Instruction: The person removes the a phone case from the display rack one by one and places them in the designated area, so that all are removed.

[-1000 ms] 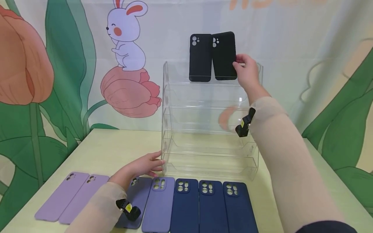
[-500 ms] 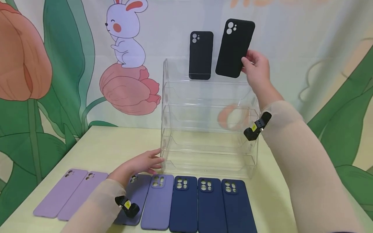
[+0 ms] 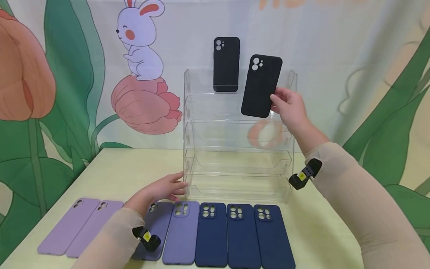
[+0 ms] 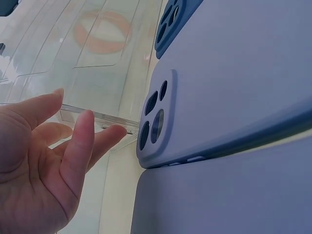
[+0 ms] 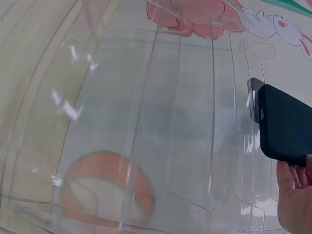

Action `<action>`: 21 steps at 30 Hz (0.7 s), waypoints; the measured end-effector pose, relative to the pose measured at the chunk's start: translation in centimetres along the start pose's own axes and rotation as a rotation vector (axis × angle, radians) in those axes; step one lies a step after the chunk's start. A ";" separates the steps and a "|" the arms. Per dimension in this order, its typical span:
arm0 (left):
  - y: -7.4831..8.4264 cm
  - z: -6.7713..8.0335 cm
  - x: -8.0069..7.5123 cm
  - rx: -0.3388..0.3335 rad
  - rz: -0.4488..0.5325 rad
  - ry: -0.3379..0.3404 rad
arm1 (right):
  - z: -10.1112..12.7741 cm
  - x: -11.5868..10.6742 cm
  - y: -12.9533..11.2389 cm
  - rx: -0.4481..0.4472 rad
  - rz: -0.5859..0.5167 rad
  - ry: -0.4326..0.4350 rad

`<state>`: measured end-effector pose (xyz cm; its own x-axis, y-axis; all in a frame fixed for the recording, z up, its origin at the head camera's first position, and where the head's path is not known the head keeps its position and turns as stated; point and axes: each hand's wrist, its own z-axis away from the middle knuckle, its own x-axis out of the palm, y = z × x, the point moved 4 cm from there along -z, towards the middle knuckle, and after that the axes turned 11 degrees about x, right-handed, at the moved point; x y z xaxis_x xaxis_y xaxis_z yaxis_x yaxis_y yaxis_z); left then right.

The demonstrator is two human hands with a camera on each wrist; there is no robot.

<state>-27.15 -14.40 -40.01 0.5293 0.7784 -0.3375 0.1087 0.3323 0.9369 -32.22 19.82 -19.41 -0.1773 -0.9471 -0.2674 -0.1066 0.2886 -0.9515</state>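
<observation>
My right hand (image 3: 289, 106) pinches a black phone case (image 3: 261, 86) by its lower right edge, holding it tilted in the air in front of the upper tiers of a clear acrylic tiered stand (image 3: 289, 157). The same case (image 5: 286, 125) shows at the right in the right wrist view, above my fingers (image 5: 294, 195). A second black case (image 3: 226, 64) stands upright in the stand's top tier. My left hand (image 3: 162, 190) lies open on the table, its straight fingers (image 4: 78, 146) touching the stand's front left corner (image 4: 97, 117).
A row of cases lies along the table's front: two lilac (image 3: 80, 226), two periwinkle (image 3: 181, 233), three navy (image 3: 242, 235). A printed backdrop with a rabbit (image 3: 141, 41) and flowers hangs behind. The pale table (image 3: 114, 172) ends near the backdrop.
My right hand lifted the black case out of the top tier, then brought it down and slightly left, in front of the second tier. The left hand stayed put.
</observation>
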 end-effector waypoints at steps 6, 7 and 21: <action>-0.2 -0.1 0.1 -0.005 -0.008 0.013 | 1.2 -0.3 1.6 -0.008 0.031 -0.019; -0.3 -0.2 0.1 -0.008 -0.005 0.015 | 1.5 -0.4 1.9 -0.004 0.034 -0.022; -0.3 -0.3 0.1 -0.006 -0.017 0.014 | 5.2 -1.8 6.0 0.033 0.085 -0.142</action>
<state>-27.41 -14.30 -40.36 0.5158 0.7798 -0.3548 0.1130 0.3486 0.9304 -27.49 22.52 -25.41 -0.0446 -0.9303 -0.3641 -0.0649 0.3664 -0.9282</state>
